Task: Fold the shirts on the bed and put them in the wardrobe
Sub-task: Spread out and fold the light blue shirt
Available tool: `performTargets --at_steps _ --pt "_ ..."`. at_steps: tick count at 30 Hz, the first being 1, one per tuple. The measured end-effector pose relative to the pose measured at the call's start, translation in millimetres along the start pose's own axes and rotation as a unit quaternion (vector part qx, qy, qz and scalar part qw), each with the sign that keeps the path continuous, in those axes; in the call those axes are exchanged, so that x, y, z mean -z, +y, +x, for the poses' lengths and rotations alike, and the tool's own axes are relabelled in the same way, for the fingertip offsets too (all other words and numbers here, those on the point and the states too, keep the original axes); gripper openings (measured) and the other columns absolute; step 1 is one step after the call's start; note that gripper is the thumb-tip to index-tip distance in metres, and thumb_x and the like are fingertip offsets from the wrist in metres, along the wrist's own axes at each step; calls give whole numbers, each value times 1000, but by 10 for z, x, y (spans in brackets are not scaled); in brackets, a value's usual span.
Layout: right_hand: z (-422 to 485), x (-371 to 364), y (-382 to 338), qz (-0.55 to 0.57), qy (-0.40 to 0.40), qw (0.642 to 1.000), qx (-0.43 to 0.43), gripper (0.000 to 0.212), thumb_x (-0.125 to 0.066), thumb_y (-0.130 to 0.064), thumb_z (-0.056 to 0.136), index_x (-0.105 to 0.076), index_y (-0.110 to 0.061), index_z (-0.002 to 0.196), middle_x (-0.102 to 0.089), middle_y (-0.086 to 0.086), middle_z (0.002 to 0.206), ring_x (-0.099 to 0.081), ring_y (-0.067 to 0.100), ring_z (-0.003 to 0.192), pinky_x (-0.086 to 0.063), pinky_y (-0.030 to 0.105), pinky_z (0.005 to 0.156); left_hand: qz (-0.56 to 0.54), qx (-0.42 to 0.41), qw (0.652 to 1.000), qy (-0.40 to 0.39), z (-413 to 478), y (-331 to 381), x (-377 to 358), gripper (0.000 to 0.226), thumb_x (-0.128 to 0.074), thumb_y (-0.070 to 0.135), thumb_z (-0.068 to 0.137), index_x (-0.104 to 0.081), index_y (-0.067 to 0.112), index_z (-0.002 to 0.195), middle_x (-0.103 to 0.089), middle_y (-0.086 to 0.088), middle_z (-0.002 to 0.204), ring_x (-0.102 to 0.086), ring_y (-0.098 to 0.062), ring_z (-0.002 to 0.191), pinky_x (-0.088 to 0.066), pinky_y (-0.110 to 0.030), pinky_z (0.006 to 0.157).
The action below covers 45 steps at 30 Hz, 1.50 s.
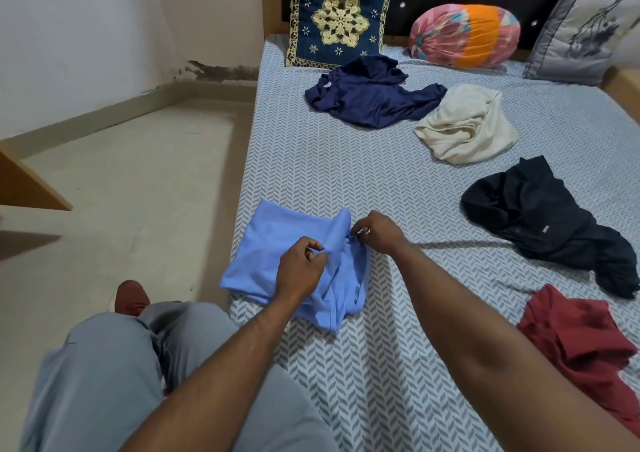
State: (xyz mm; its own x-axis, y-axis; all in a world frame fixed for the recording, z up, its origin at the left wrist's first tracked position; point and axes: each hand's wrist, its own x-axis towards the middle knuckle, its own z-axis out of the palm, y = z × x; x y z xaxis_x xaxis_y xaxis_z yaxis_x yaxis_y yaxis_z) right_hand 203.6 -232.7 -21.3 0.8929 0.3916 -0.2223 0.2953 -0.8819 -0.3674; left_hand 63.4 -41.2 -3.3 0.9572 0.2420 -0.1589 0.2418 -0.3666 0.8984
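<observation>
Clearly the step in hand is folding the light blue shirt, which lies half-folded near the left edge of the bed, just in front of the person. To do it well, I judge, the bunched ridge of cloth between the hands wants drawing taut and level, then laying flat over the smooth left panel so the edges meet and no crease is trapped (the right side looks rumpled, with loose folds). The left hand has its fingers curled, pinching a fold of blue fabric near the shirt's middle. The right hand pinches the cloth's upper right edge between thumb and fingertips. A navy shirt, a cream shirt, a black shirt and a maroon shirt lie crumpled farther across the bed. The wardrobe is not in view.
</observation>
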Motion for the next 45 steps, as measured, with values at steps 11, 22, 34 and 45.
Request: performTargets --at_steps 11,22,34,45 --pt "-91 134 -88 177 -51 975 -127 27 -50 -17 89 -53 -14 62 -57 2 71 -49 21 70 -40 32 67 245 -120 943 -189 -140 -143 -271 58 -59 36 89 -42 25 143 -51 -3 128 -54 -24 114 -49 -38 88" --pt "-147 63 -217 369 -6 899 -233 47 -53 -4 90 -43 -12 135 -56 16 80 -54 26 67 -52 38 60 229 -195 942 -149 -353 -365 1 56 -65 44 81 -47 20 129 -54 1 111 -56 -20 97 -48 -34 73" --pt "-172 178 -379 433 -1 894 -116 40 -47 8 88 -48 -19 117 -43 8 68 -45 13 54 -45 26 45 294 -213 932 -2 -431 67 -187 45 -53 4 78 -43 21 118 -49 -6 100 -54 -29 82 -45 -40 51" --pt "-36 163 -243 165 -13 986 -25 16 -62 -10 90 -74 -13 101 -66 -2 95 -56 10 88 -42 24 77 481 -176 836 -196 -391 -67 -123 17 -49 16 92 -62 12 103 -49 -11 111 -52 -31 103 -45 -39 75"
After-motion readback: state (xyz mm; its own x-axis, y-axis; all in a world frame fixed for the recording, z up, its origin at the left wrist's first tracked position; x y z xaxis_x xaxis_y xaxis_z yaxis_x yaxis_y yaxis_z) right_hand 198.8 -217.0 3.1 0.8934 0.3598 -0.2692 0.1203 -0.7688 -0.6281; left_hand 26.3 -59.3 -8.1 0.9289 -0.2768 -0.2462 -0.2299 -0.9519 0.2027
